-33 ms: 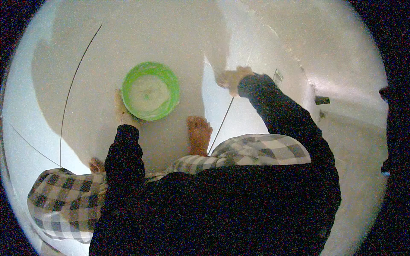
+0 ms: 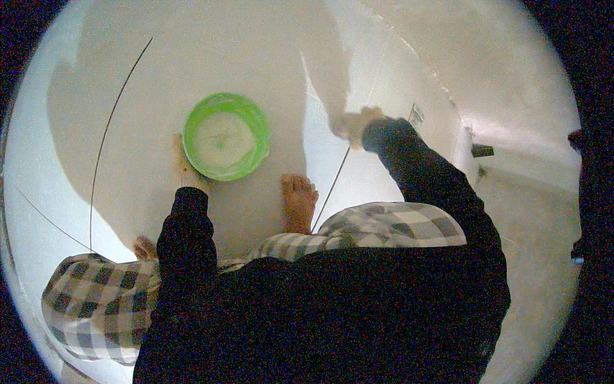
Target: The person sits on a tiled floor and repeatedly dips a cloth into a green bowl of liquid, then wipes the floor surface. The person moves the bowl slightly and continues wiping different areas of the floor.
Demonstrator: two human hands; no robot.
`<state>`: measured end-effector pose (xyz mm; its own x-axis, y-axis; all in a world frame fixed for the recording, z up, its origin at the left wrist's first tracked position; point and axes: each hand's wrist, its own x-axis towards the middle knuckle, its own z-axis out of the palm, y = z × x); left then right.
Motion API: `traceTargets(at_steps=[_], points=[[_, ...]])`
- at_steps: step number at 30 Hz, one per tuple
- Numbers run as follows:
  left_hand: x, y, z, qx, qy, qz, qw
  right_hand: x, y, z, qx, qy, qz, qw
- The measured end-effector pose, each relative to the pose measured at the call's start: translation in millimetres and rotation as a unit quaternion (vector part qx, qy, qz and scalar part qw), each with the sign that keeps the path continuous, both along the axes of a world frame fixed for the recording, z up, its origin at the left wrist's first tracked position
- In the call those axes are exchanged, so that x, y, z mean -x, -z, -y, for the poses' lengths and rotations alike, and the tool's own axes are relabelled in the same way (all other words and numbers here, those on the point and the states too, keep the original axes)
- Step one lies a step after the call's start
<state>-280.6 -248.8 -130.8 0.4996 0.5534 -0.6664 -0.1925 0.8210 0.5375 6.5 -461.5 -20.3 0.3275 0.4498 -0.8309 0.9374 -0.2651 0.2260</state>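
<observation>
A round bright green bowl (image 2: pixel 262 137) sits left of the middle of the view. Inside lies a pale, whitish material (image 2: pixel 220 142), smeared up the inner wall; whether it is powder or paste I cannot tell. My left hand (image 2: pixel 180 157) lies along the bowl's left side and grips it, some fingers hidden by the bowl. Out to the right, apart from the bowl, my right hand (image 2: pixel 359 125) hovers over the pale floor. Its fingers are bunched together and slightly blurred; anything in them is too small or hidden to name.
Pale tiled floor (image 2: pixel 268 64) with dark joint lines lies under a broad shadow. My bare foot (image 2: pixel 298 195) is near the bowl, below checkered cloth (image 2: pixel 390 224) over my legs. Small metal drain (image 2: pixel 416 114) and dark block (image 2: pixel 483 150) are at the right, by a pale ledge (image 2: pixel 524 137).
My right hand has shifted slightly to the right and toward me, and is more blurred. The bowl and my left hand stay almost where they were.
</observation>
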Motion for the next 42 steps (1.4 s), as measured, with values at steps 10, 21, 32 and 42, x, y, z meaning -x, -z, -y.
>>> traceTargets(at_steps=[10, 21, 32, 42], points=[[-13, -40, -12, 0.017, 0.066, -0.016, 0.998, -59, -35, 103, -0.157, 0.489, -0.346, 0.785], [-51, -40, 0, -0.115, 0.141, -0.036, 0.983, 29, -12, 11, -0.462, 0.107, -0.276, 0.836], [-48, -59, 6, -0.245, 0.142, -0.121, 0.951, 69, -37, 18, -0.322, -0.272, -0.139, 0.896], [-40, -34, -2, 0.031, 0.066, 0.061, 0.995, -25, -42, -5, -0.197, -0.077, 0.061, 0.975]])
